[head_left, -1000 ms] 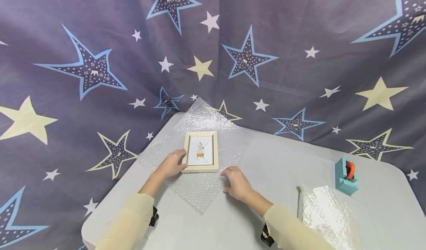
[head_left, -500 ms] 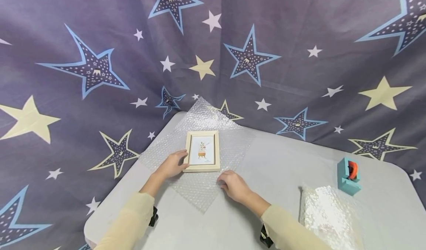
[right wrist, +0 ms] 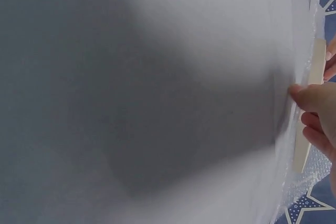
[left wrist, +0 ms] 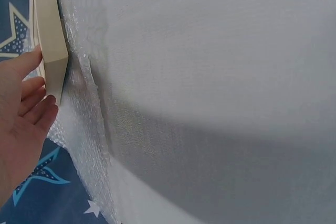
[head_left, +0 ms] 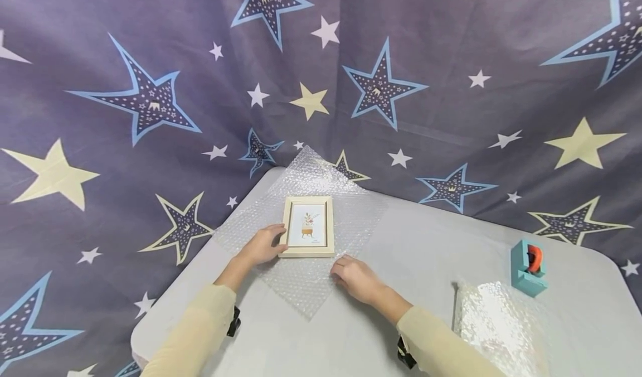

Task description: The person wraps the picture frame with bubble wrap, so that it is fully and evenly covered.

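Observation:
A pale wooden picture frame [head_left: 308,251] with a plant picture lies face up on a sheet of bubble wrap [head_left: 301,288], which is set diamond-wise on the table. My left hand [head_left: 263,246] rests against the frame's left edge. In the left wrist view its thumb and fairly straight fingers [left wrist: 47,116] touch the frame near a corner. Just below the frame's lower right corner, my right hand [head_left: 358,279] pinches the wrap's right edge. Its thumb and curled fingers [right wrist: 312,127] show at that edge in the right wrist view; the fingertips are partly hidden.
To the right on the white table [head_left: 411,243] stands a teal tape dispenser [head_left: 524,276] with an orange roll. A shiny stack of clear wrap [head_left: 496,321] lies in front of it. A star-patterned cloth [head_left: 441,115] hangs behind the table.
The right hand's fingers have closed in on the wrap's right edge. The left hand stays at the frame. The whole view has shifted slightly.

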A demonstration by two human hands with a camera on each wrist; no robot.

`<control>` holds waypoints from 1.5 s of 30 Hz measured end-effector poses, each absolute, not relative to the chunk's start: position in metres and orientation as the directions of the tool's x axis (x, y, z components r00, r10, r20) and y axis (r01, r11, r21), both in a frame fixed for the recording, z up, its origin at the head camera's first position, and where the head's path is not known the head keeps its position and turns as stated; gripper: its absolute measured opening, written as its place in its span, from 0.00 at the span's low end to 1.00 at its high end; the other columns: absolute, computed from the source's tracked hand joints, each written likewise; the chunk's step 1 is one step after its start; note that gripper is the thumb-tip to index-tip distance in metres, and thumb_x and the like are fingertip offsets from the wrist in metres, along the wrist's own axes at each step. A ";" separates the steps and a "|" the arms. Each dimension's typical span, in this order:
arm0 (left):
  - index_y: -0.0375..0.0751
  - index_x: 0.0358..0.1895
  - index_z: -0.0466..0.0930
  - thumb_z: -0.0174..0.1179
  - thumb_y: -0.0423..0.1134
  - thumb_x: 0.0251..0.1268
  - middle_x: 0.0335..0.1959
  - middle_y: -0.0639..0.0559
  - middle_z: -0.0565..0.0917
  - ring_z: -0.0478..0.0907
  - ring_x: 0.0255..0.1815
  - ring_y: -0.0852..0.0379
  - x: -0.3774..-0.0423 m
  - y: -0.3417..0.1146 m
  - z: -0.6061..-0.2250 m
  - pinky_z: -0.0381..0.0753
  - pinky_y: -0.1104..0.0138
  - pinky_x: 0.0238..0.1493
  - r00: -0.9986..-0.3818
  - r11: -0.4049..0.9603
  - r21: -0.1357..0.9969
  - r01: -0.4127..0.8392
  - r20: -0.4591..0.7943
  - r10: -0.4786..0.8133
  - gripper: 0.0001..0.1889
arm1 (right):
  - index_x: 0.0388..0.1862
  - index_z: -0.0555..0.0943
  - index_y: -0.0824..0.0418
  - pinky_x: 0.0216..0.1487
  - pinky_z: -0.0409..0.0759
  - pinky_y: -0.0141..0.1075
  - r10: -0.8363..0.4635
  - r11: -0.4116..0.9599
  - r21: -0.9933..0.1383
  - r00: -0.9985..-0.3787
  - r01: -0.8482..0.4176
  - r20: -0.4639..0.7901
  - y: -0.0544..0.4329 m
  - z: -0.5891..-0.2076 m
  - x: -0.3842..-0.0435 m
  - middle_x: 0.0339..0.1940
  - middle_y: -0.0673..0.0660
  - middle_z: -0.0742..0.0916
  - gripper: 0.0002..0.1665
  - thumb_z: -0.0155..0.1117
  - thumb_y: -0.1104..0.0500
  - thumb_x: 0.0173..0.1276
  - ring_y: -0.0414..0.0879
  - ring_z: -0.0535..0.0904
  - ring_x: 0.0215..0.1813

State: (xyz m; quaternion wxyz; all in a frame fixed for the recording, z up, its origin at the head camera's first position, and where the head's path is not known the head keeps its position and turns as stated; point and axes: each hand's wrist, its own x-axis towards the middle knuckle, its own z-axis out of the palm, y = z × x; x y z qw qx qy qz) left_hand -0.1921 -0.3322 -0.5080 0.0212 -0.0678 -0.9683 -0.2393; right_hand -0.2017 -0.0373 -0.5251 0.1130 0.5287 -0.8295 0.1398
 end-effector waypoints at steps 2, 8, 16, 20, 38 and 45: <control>0.26 0.61 0.72 0.63 0.38 0.61 0.65 0.32 0.73 0.69 0.67 0.35 -0.193 -0.332 -0.509 0.66 0.48 0.72 -0.988 0.876 0.457 0.155 0.080 0.132 0.27 | 0.34 0.84 0.57 0.48 0.83 0.33 -0.844 0.394 -0.101 -0.403 -0.914 0.354 -0.037 -0.526 -0.204 0.33 0.49 0.87 0.08 0.71 0.64 0.54 0.43 0.82 0.41; 0.26 0.60 0.73 0.62 0.38 0.61 0.64 0.32 0.74 0.70 0.67 0.35 -0.195 -0.335 -0.510 0.67 0.48 0.71 -0.982 0.871 0.455 0.188 0.090 0.165 0.26 | 0.31 0.86 0.59 0.43 0.85 0.34 -0.743 0.421 -0.232 -0.480 -0.877 0.465 -0.039 -0.520 -0.212 0.31 0.51 0.90 0.03 0.69 0.65 0.58 0.44 0.85 0.37; 0.32 0.63 0.73 0.50 0.48 0.73 0.64 0.35 0.75 0.72 0.66 0.37 -0.200 -0.344 -0.505 0.69 0.49 0.70 -0.999 0.767 0.641 0.023 -0.015 0.042 0.25 | 0.33 0.86 0.63 0.34 0.84 0.29 -0.544 0.466 -0.618 -0.756 -0.633 0.363 -0.052 -0.510 -0.228 0.30 0.56 0.90 0.03 0.67 0.65 0.62 0.45 0.85 0.31; 0.34 0.61 0.75 0.42 0.55 0.75 0.63 0.37 0.77 0.71 0.67 0.39 -0.205 -0.347 -0.503 0.67 0.50 0.72 -0.999 0.732 0.681 -0.031 -0.041 -0.003 0.29 | 0.31 0.87 0.64 0.31 0.81 0.27 -0.382 0.495 -0.748 -0.884 -0.441 0.268 -0.061 -0.514 -0.236 0.27 0.58 0.90 0.03 0.67 0.65 0.60 0.44 0.84 0.28; 0.30 0.54 0.79 0.74 0.46 0.48 0.53 0.35 0.83 0.80 0.57 0.39 -0.200 -0.329 -0.524 0.78 0.52 0.63 -0.979 0.837 0.539 0.093 0.203 -0.022 0.31 | 0.29 0.84 0.65 0.28 0.78 0.31 -0.149 0.592 -0.763 -0.966 -0.259 0.213 -0.083 -0.528 -0.245 0.24 0.57 0.87 0.03 0.70 0.65 0.55 0.42 0.79 0.26; 0.29 0.53 0.80 0.75 0.42 0.46 0.54 0.33 0.82 0.81 0.56 0.39 -0.199 -0.325 -0.525 0.80 0.54 0.60 -0.980 0.809 0.584 0.067 0.189 -0.055 0.30 | 0.40 0.84 0.65 0.48 0.84 0.43 -0.261 0.646 -0.649 -0.915 -0.403 0.308 -0.087 -0.520 -0.240 0.41 0.61 0.87 0.14 0.72 0.64 0.54 0.54 0.83 0.46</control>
